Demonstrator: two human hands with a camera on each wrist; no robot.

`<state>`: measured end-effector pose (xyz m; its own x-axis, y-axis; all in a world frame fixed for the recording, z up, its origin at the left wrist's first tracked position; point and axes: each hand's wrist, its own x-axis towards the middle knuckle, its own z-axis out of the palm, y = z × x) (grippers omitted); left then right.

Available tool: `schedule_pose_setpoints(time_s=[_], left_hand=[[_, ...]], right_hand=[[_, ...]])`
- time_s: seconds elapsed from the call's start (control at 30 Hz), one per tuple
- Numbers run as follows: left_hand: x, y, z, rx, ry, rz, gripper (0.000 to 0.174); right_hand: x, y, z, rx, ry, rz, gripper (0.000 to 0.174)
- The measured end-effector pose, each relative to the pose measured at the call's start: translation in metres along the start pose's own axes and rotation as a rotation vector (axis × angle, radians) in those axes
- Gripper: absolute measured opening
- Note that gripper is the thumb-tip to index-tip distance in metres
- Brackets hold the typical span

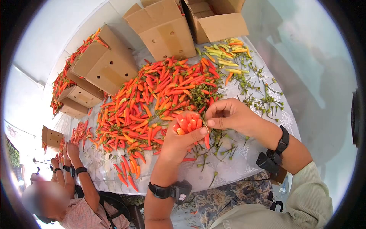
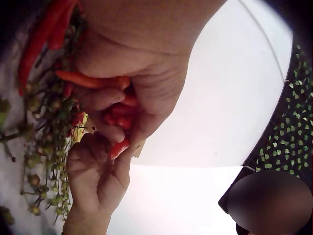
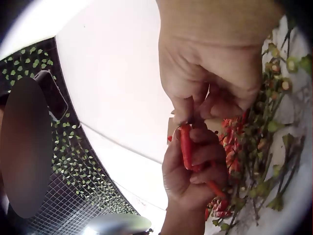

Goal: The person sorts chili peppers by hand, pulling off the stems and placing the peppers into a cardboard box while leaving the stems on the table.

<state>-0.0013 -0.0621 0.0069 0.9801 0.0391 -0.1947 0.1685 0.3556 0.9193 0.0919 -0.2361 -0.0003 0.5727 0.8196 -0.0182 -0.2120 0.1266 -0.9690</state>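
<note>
My left hand (image 1: 177, 147) holds a bunch of red and orange chili peppers (image 1: 183, 125) in its curled fingers, over the near side of a big chili pile (image 1: 152, 99). Right beside it, my right hand (image 1: 233, 116) pinches with thumb and index finger at the stem end of one red chili pepper (image 3: 186, 147). That pepper stands up out of the left fist in the right wrist view. Another chili (image 2: 90, 79) pokes out past the left fingers in the left wrist view. Green plucked stems (image 1: 219, 147) lie on the table below both hands.
Cardboard boxes (image 1: 164, 34) stand along the back, and more boxes (image 1: 110, 65) heaped with chilies are at the left. Yellow chilies (image 1: 228, 53) and scattered stems (image 1: 267, 99) lie at the right. Another person (image 1: 84, 179) works at the table's left end.
</note>
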Motion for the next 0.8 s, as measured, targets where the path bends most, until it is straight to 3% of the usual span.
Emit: schedule_pose_setpoints(time_s=[0.13,0.33,0.57,0.8], left_hand=[[0.000,0.001,-0.001,0.002,-0.026,0.003,0.036],[-0.001,0.002,0.002,-0.009,-0.019,-0.024,0.033],[-0.002,0.004,0.002,0.001,-0.026,-0.058,0.027],[-0.001,0.001,0.001,0.051,0.029,-0.047,0.026]], right_hand=[[-0.001,-0.004,0.001,0.020,-0.032,0.091,0.016],[0.001,0.001,-0.001,0.018,-0.079,-0.049,0.013],[-0.001,0.005,0.008,0.001,0.059,-0.233,0.011],[-0.005,-0.001,0.016,-0.438,0.267,-0.428,0.010]])
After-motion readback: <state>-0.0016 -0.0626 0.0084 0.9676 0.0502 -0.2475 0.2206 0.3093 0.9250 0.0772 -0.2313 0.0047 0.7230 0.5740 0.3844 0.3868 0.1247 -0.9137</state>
